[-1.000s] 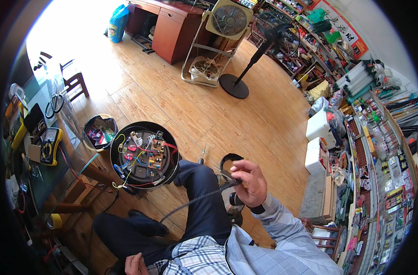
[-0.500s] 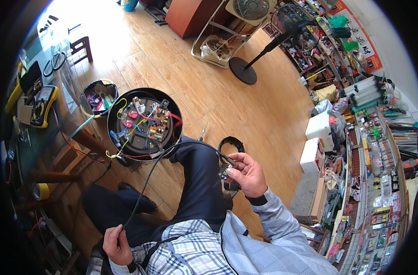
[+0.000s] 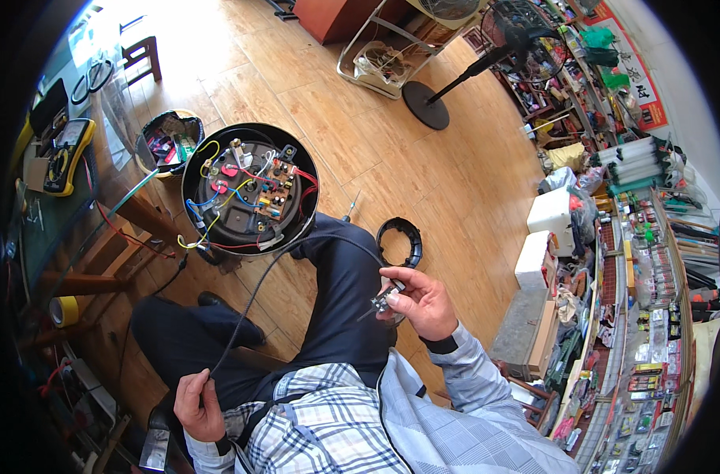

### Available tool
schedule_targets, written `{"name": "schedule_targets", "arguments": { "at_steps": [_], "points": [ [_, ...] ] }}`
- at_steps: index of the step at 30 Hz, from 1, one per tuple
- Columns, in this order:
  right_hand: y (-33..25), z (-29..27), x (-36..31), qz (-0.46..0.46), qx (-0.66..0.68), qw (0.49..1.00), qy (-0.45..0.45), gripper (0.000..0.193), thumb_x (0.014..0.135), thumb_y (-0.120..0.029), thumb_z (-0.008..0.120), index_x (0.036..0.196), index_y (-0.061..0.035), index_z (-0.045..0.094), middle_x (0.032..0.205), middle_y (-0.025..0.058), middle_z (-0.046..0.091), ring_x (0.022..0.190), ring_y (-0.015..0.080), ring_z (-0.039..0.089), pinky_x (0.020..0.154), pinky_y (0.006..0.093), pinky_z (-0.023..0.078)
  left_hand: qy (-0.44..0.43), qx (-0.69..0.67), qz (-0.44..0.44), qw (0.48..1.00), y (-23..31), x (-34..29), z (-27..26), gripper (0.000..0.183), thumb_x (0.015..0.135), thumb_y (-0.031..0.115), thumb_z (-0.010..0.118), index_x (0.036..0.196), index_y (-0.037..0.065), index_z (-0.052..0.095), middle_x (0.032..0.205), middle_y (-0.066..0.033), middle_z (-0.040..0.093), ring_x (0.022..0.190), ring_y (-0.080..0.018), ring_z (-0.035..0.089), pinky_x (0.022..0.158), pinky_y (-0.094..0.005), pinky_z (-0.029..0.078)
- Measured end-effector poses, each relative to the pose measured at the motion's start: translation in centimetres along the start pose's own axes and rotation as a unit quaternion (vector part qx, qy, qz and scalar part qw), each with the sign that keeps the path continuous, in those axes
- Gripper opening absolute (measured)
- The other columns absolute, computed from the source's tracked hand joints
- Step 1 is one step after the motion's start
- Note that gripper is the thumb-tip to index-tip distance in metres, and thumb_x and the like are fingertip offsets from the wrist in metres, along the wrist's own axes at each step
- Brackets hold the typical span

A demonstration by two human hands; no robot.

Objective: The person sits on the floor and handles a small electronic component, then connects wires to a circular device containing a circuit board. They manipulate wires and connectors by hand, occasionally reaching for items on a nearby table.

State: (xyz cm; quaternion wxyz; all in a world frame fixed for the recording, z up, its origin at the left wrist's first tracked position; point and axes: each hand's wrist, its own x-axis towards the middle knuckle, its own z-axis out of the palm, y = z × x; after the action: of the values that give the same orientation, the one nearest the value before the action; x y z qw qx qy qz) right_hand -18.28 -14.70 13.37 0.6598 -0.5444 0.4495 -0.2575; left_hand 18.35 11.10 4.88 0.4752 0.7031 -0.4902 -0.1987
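Observation:
A black cable [image 3: 253, 288] bows from hand to hand across my lap. At the lower left, my left hand [image 3: 200, 407] pinches one part of it, with fingers closed. My right hand [image 3: 425, 304] is closed on the cable's other end, where a small fitting with metal parts [image 3: 381, 302] shows at the fingertips; its exact kind is too small to tell. Beyond my knees stands an open round black appliance housing [image 3: 313, 209], exposing a circuit board [image 3: 275, 191] and coloured wires. On the floor beyond my right hand lies a black ring-shaped part [image 3: 415, 251].
A screwdriver [image 3: 350, 208] lies on the floor near the ring. To the left are a basket of scraps [image 3: 148, 162], a glass-topped table and a yellow multimeter [image 3: 69, 158]. A standing fan [image 3: 427, 105] is at the far right, before crowded shelves [image 3: 652, 316].
The view has tilted, so the floor and housing sit higher or shifted. My right hand with the cable end now appears farther from the black ring, which shows whole. Both hands keep hold.

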Motion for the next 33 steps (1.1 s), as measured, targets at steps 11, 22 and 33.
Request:
{"name": "schedule_targets", "arguments": {
  "at_steps": [11,22,33],
  "points": [
    [-0.3,0.5,-0.1,-0.042,-0.095,0.994,-0.027,0.043,0.114,-0.003,0.052,0.156,0.0017,0.059,0.143,0.0153,0.074,0.114,0.0137,0.073,0.099,0.0301,0.060,0.010,0.010,0.000,1.000,-0.1,0.0,0.0,0.021,0.100,-0.010,0.068,0.120,-0.005,0.074,0.100,-0.0183,0.073,0.088,-0.0297,0.071,0.078,-0.0353,0.055],
    [1.3,0.7,0.5,-0.025,-0.001,1.000,0.010,0.042,0.109,0.005,0.059,0.151,-0.0009,0.062,0.141,0.0139,0.074,0.116,0.0127,0.072,0.094,0.0288,0.062,0.010,0.005,-0.001,1.000,-0.2,0.3,0.3,0.022,0.099,-0.011,0.070,0.120,-0.005,0.076,0.100,-0.0198,0.074,0.086,-0.0316,0.073,0.075,-0.0362,0.057],
    [0.7,0.7,1.3,0.010,-0.026,0.999,0.033,0.029,0.111,-0.005,0.065,0.139,0.0002,0.072,0.129,0.0126,0.081,0.086,0.0072,0.068,0.078,0.0235,0.057,0.025,0.006,0.000,1.000,0.2,1.0,0.4,0.021,0.098,-0.011,0.072,0.118,-0.005,0.077,0.099,-0.0197,0.074,0.086,-0.0315,0.075,0.076,-0.0351,0.059]
  ]
}}
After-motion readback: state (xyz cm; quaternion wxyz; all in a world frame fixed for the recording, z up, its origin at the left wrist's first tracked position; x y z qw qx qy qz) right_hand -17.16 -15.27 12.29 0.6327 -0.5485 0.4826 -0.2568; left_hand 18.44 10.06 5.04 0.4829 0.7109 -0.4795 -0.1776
